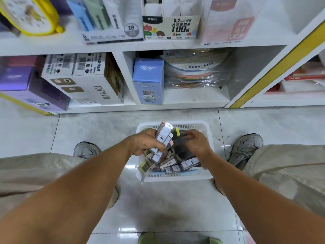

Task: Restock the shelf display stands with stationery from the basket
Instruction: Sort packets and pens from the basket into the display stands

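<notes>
Your left hand (146, 142) already grips a bundle of lead cases (162, 138) over the white basket (210, 136) on the floor — with your right hand (197, 142), fingers curled into the pile, pinch one case squarely, then stack it flat.

left hand (144, 144): grips a bundle of lead cases (162, 136)
right hand (195, 141): reaches among cases in the white basket (210, 131)
floor (88, 131): pale tiles
</notes>
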`<state>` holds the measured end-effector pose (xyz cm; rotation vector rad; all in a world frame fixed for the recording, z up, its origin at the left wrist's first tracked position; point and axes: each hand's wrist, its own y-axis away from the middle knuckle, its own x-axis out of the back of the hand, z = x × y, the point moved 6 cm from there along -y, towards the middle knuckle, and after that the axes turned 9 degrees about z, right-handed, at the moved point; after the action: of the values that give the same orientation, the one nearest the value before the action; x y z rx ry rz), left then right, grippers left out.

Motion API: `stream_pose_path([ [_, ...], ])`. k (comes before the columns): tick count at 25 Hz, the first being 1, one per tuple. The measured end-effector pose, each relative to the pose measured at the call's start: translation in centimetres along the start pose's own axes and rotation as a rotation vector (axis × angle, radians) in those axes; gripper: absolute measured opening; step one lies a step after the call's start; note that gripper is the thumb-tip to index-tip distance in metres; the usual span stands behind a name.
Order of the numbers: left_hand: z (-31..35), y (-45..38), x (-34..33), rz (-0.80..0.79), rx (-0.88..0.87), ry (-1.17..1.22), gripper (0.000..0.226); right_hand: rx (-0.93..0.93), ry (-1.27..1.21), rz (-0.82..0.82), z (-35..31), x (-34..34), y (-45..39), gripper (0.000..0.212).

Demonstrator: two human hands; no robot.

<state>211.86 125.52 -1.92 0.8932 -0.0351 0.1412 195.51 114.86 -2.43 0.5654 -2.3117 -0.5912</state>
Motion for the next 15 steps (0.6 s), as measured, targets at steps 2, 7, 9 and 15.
stream_pose_path([
  [2, 0.7, 1.0, 0.8, 0.032, 0.006, 0.038, 0.048, 0.022, 0.018, -0.025, -0.9, 0.3, 0.6, 0.04],
  [7, 4.6, 4.9, 1.2, -0.094, -0.071, 0.192, 0.042, -0.027, -0.462, -0.274, -6.3, 1.6, 2.7, 0.032],
  [9, 7.2, 7.2, 1.5, -0.147, -0.112, 0.272, 0.038, 0.021, -0.597, -0.319, -9.8, 3.5, 3.4, 0.023],
  [15, 16.5, 16.1, 3.5, -0.227, -0.298, 0.437, 0.032, 0.329, -0.564, -0.417, -21.5, 10.8, 7.4, 0.015],
])
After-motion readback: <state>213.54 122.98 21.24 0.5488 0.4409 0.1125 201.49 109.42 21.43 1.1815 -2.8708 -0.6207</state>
